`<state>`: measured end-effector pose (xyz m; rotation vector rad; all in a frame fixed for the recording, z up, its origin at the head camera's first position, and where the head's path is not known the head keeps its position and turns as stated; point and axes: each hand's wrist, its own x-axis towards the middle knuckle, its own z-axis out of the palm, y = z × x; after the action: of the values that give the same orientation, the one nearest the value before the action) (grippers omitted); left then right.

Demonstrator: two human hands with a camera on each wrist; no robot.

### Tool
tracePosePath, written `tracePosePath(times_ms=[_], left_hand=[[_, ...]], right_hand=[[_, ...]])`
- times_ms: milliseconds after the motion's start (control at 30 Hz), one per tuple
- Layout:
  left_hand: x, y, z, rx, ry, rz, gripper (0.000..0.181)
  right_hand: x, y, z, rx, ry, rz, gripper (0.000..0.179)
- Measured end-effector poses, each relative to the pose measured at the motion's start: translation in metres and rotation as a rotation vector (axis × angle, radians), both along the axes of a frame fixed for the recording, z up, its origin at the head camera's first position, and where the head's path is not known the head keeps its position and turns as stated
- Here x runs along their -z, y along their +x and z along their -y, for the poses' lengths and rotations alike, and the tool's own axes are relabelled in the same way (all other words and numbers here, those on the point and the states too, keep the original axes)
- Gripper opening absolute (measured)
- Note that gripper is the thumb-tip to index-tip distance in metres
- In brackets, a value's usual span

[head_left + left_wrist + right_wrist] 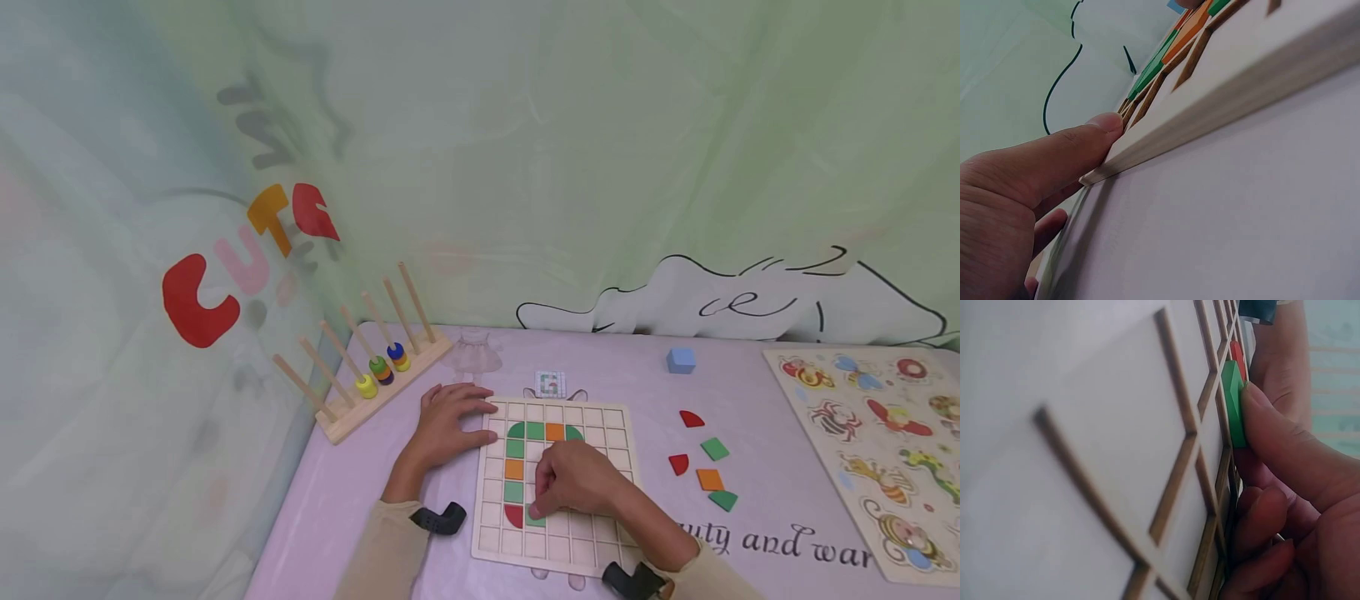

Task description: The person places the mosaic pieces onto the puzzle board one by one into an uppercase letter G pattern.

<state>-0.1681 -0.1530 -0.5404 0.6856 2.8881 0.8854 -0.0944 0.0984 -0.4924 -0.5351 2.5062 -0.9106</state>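
A wooden grid board (497,546) lies on the table, with green, orange and red tiles set in an open curve. Over its lower middle, my right hand (577,479) pinches a green square tile (536,518) right beside a red quarter-round tile (513,516). The right wrist view shows the thumb against that green tile (1234,406), at the grid's raised strips. My left hand (453,425) rests at the board's upper left edge, fingers extended. In the left wrist view its thumb (1107,122) touches the board's rim.
Right of the board lie loose tiles, among them an orange square (709,479) and a green square (715,449). A small pattern card (551,384) sits behind it. Also around are a blue cube (681,361), a peg stand (348,423) with rings, and an insect puzzle board (862,500).
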Motion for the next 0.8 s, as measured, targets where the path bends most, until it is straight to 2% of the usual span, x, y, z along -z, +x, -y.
tracePosePath(times_ms=[367,800], left_hand=[[-0.0004,0.0006,0.0001,0.006,0.001,-0.011,0.04],[0.0032,-0.001,0.0007,0.003,-0.003,-0.001,0.04]], right_hand=[[-0.0002,0.0016,0.001,0.015,0.015,0.003,0.029],[0.0017,0.0016,0.0007,-0.009,0.013,-0.029,0.033]])
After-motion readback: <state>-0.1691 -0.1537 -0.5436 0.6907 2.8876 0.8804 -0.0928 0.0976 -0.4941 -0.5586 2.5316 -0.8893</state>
